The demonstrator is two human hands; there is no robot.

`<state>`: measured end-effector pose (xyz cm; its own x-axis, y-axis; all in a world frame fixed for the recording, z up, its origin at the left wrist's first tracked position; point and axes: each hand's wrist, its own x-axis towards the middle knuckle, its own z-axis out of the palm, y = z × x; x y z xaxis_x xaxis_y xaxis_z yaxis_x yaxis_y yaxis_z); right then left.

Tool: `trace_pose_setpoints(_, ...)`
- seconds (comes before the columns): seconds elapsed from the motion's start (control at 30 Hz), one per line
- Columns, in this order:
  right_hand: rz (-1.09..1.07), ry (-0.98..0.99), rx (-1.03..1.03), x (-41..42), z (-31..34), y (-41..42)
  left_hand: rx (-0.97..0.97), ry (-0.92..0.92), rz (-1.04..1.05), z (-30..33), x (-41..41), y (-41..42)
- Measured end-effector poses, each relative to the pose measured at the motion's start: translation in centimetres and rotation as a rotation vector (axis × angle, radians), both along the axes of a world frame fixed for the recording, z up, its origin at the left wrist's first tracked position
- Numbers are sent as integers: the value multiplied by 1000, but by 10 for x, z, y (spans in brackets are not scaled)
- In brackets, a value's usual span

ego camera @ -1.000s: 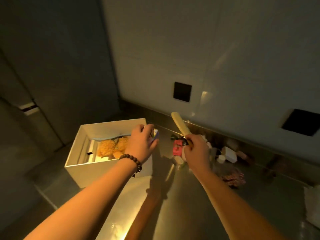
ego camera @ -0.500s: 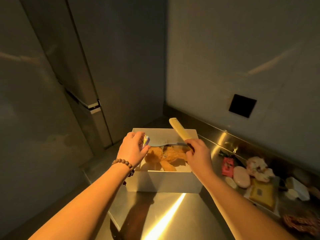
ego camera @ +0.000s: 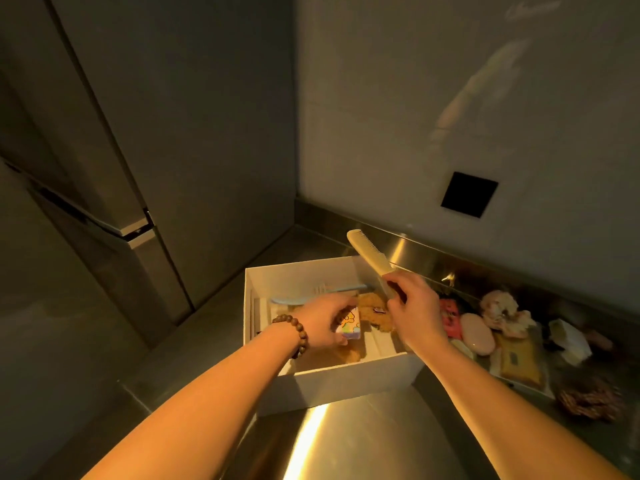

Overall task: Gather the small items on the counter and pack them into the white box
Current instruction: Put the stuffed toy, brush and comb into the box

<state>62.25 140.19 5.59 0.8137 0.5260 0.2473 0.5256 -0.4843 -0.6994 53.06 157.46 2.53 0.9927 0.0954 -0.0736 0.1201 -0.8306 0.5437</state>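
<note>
The white box (ego camera: pixel 349 382) stands open on the steel counter, with a brown plush toy (ego camera: pixel 372 308) and a light blue toothbrush (ego camera: pixel 332 291) inside. My left hand (ego camera: pixel 323 322), a bead bracelet at its wrist, is down inside the box and holds a small colourful printed packet (ego camera: pixel 349 328). My right hand (ego camera: pixel 415 315) hovers over the box's right side and grips a cream comb (ego camera: pixel 370 259) by its handle, the comb pointing up and away.
Right of the box lie several loose items: a pink packet (ego camera: pixel 452 318), a pink oval soap (ego camera: pixel 479 334), a yellow sachet (ego camera: pixel 521 363), a crumpled pale cloth (ego camera: pixel 502 308), a white block (ego camera: pixel 569 339) and a braided brown piece (ego camera: pixel 588 398). The wall and a black square outlet (ego camera: pixel 469 194) are behind.
My left hand has dropped from the box's rim down into the box with the packet. My right hand has carried the comb over the box. The view has come closer.
</note>
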Motion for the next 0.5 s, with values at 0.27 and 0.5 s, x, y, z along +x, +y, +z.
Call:
trace_pose_setpoints(0.27,-2,-48,-42,23,-2,-28,157,67,-268,-10,40,-30)
trace_pose_setpoints(0.5,2,-66,-50,38,-11,-32,280,166,-460,-12,53,-32)
